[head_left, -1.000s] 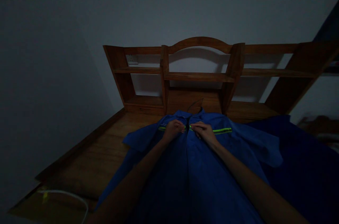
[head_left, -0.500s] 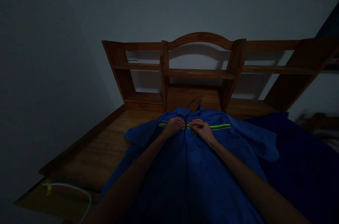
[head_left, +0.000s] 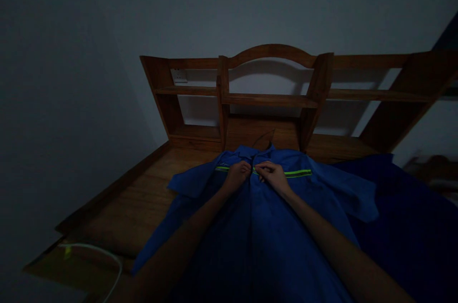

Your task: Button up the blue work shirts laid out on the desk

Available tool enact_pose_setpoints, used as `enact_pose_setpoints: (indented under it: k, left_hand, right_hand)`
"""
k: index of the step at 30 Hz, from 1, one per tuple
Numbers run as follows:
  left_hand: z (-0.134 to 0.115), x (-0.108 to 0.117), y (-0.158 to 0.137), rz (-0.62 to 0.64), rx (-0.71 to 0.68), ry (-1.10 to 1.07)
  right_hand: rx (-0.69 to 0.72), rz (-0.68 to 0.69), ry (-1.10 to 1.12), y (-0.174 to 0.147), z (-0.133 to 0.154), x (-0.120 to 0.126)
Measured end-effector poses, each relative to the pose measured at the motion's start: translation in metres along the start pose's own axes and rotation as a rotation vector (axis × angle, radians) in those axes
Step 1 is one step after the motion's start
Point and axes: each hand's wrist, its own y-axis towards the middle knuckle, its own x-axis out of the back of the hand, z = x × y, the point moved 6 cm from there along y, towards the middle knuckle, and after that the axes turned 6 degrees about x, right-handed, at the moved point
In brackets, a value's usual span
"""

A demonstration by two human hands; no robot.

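A blue short-sleeved shirt [head_left: 272,217] with a yellow-green stripe across the chest lies spread out, collar pointing away from me. At its front opening, just below the collar, my left hand [head_left: 239,173] is closed on the left edge of the shirt front. My right hand [head_left: 272,173] pinches the right front edge at the stripe, thumb and fingertips together. Only a narrow gap separates the two hands. Any button or fastener between the fingers is too small and dark to make out.
The shirt lies on a wooden desk [head_left: 143,193]. Behind it stands a wooden shelf unit [head_left: 268,100] against the wall. Dark blue cloth [head_left: 404,226] covers the right side. A white cable [head_left: 96,248] hangs at the lower left, and a wall socket [head_left: 180,75] shows behind the shelf.
The fingers of my left hand have curled in more tightly at the shirt's opening. My right hand stays almost in place. The view has shifted slightly.
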Motion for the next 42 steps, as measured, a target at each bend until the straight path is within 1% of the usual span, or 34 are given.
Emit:
enact_pose_setpoints:
  k: [4,7,14,20,22,26,28,32,36,39,42]
  left_hand:
    - [0.002,0.000,-0.005,0.008,-0.028,0.018]
    - [-0.002,0.000,-0.007,0.019,-0.051,0.037]
    - [-0.013,0.001,-0.012,0.000,-0.106,0.134]
    - [-0.018,0.001,-0.017,-0.003,-0.122,0.147]
    - [-0.015,0.001,-0.015,-0.008,-0.085,0.118]
    - [0.005,0.001,-0.009,-0.016,0.114,-0.055]
    - [0.011,0.000,-0.006,-0.016,0.172,-0.102]
    - [0.013,-0.001,-0.006,-0.035,0.197,-0.125]
    - [0.010,0.000,-0.009,-0.086,0.186,-0.096]
    - [0.009,0.001,-0.011,-0.104,0.194,-0.139]
    - [0.010,0.002,-0.011,-0.114,0.215,-0.177]
  right_hand:
    - [-0.007,0.027,-0.029,-0.001,-0.004,-0.003]
    - [-0.025,0.032,-0.044,-0.001,-0.005,-0.003]
    - [-0.049,0.055,-0.053,-0.002,-0.008,-0.004]
    - [-0.040,0.079,-0.064,-0.002,-0.009,-0.006]
    - [-0.036,0.081,-0.080,-0.002,-0.008,-0.006]
    - [-0.025,0.094,-0.120,-0.002,-0.006,-0.007]
    - [-0.015,0.100,-0.139,-0.002,-0.006,-0.008]
    - [0.032,0.103,-0.180,-0.002,-0.002,-0.009]
    - [0.123,0.092,-0.227,-0.004,0.008,-0.009]
    - [0.188,0.057,-0.274,-0.005,0.014,-0.008]
    - [0.222,0.040,-0.306,-0.005,0.016,-0.008]
